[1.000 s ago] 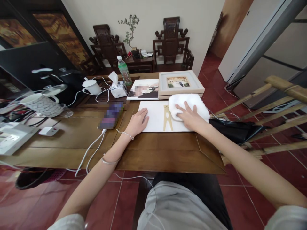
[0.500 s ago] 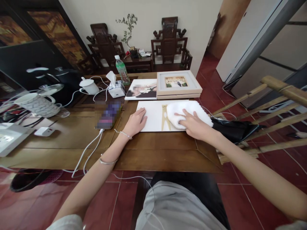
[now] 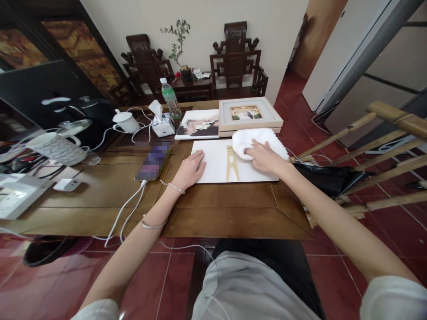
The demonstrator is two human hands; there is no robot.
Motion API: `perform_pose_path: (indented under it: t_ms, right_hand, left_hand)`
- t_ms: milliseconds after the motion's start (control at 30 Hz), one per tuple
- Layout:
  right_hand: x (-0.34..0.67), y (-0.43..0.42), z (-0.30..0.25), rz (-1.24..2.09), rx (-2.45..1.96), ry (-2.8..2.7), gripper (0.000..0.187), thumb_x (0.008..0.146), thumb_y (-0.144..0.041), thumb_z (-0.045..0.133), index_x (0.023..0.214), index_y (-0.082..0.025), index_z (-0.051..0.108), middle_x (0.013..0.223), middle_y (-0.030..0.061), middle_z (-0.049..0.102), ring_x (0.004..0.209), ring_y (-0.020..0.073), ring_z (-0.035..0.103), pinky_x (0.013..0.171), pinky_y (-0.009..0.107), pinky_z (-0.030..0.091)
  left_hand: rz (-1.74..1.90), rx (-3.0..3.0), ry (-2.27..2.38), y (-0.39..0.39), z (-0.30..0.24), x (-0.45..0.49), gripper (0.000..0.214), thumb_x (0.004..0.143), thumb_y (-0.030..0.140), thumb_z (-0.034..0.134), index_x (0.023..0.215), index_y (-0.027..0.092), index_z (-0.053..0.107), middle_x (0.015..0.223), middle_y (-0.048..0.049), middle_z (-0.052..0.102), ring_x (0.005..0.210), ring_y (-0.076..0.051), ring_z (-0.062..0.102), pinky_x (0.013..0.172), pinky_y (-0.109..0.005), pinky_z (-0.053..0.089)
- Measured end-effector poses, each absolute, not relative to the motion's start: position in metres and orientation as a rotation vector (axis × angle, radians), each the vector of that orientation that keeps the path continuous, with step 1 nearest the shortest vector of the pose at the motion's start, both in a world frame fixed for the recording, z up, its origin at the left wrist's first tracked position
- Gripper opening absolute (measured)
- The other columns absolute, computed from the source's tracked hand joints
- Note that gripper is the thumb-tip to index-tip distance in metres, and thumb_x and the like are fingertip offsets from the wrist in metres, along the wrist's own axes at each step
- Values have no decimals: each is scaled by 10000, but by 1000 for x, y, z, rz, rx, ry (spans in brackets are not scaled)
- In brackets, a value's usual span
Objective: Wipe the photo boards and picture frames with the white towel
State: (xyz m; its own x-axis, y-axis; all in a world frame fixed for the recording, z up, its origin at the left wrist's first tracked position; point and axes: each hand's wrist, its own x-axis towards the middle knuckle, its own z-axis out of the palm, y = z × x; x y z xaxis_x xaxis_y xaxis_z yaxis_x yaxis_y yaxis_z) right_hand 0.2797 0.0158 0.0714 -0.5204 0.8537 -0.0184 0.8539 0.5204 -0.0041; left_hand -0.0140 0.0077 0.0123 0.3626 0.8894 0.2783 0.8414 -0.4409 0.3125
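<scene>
A white board (image 3: 216,169) with a tan clothespin-shaped figure (image 3: 231,162) lies flat on the wooden table (image 3: 220,209). My left hand (image 3: 191,170) rests on its left edge, fingers loosely curled and flat, holding it down. My right hand (image 3: 265,158) presses on a white fluffy cloth (image 3: 256,138) at the board's far right corner, fingers spread over it. Behind the board lie a photo print (image 3: 197,124) and a framed picture (image 3: 249,114).
A phone (image 3: 151,161) with a white cable lies left of the board. A tissue box (image 3: 163,125), green bottle (image 3: 170,98), white teapot (image 3: 126,121) and patterned kettle (image 3: 58,146) stand further left. A black bag (image 3: 325,175) and bamboo chair (image 3: 373,155) are on the right.
My right hand slid the cloth toward me and then back to the far right corner of the board. My left hand stayed in place.
</scene>
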Motion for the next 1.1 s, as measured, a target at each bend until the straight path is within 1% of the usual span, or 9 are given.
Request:
perform_pose_path:
  t_ms: [100, 200, 333, 600, 800, 867, 967, 1033, 1100]
  right_hand:
    - [285, -18, 73, -42, 1462, 2755, 535, 708, 65, 368, 1126, -106, 655, 1390, 220, 545, 1437, 405, 294, 1048, 720, 316]
    - [291, -60, 78, -112, 1377, 2773, 524, 686, 86, 362, 1039, -133, 681, 1540, 143, 427, 1468, 420, 226, 1065, 737, 290]
    - [296, -102, 90, -230, 1307, 2723, 527, 685, 92, 357, 1015, -154, 687, 1580, 91, 379, 1478, 426, 197, 1075, 738, 286]
    - [290, -63, 103, -363, 1378, 2596, 540, 735, 51, 369, 1174, -139, 620, 1364, 219, 556, 1494, 338, 218, 1115, 608, 325]
    - [251, 3, 87, -408, 1836, 2624, 547, 782, -3, 360, 1251, -176, 581, 1278, 202, 601, 1371, 397, 389, 1039, 697, 341]
    - [230, 12, 80, -419, 1895, 2651, 553, 800, -12, 362, 1285, -180, 566, 1355, 192, 566, 1388, 436, 341, 1023, 762, 297]
    - [203, 8, 70, -321, 1798, 2697, 591, 804, 11, 372, 1334, -177, 557, 1563, 152, 371, 1456, 499, 153, 1020, 837, 181]
    - [193, -7, 67, -217, 1684, 2705, 594, 806, 19, 399, 1342, -173, 569, 1627, 136, 248, 1462, 529, 61, 1028, 845, 140]
    - [190, -29, 67, -186, 1571, 2687, 602, 800, 20, 438, 1350, -182, 578, 1637, 143, 215, 1458, 545, 24, 1036, 838, 147]
  left_hand:
    - [644, 2499, 1583, 8, 12, -14, 444, 957, 323, 404, 1317, 116, 562, 1465, -167, 513, 1388, -307, 456, 1168, -484, 372]
    - [658, 2495, 1586, 7, 12, -12, 433, 956, 310, 403, 1313, 125, 563, 1459, -162, 518, 1382, -306, 463, 1164, -494, 375]
    - [639, 2497, 1609, 5, 14, -10, 439, 958, 295, 393, 1316, 102, 558, 1462, -177, 512, 1389, -311, 454, 1156, -493, 382]
    - [609, 2383, 1726, 3, 15, -6, 453, 961, 303, 402, 1365, 136, 521, 1505, -164, 473, 1414, -300, 420, 1124, -532, 385]
    - [619, 2357, 1753, 9, 8, -7, 489, 981, 308, 361, 1427, 133, 460, 1537, -175, 427, 1455, -299, 360, 1138, -554, 341]
    - [643, 2372, 1702, 13, 4, -10, 496, 980, 313, 349, 1414, 108, 471, 1540, -183, 419, 1466, -295, 338, 1165, -537, 317]
    - [695, 2383, 1611, 17, -1, -14, 510, 974, 325, 353, 1408, 86, 474, 1546, -189, 408, 1479, -287, 307, 1208, -495, 264]
    - [710, 2382, 1576, 18, -3, -15, 524, 976, 330, 348, 1413, 66, 464, 1550, -201, 395, 1487, -292, 285, 1222, -482, 239]
    - [704, 2388, 1568, 18, -3, -15, 536, 980, 323, 333, 1420, 40, 449, 1552, -220, 382, 1491, -301, 272, 1224, -488, 235]
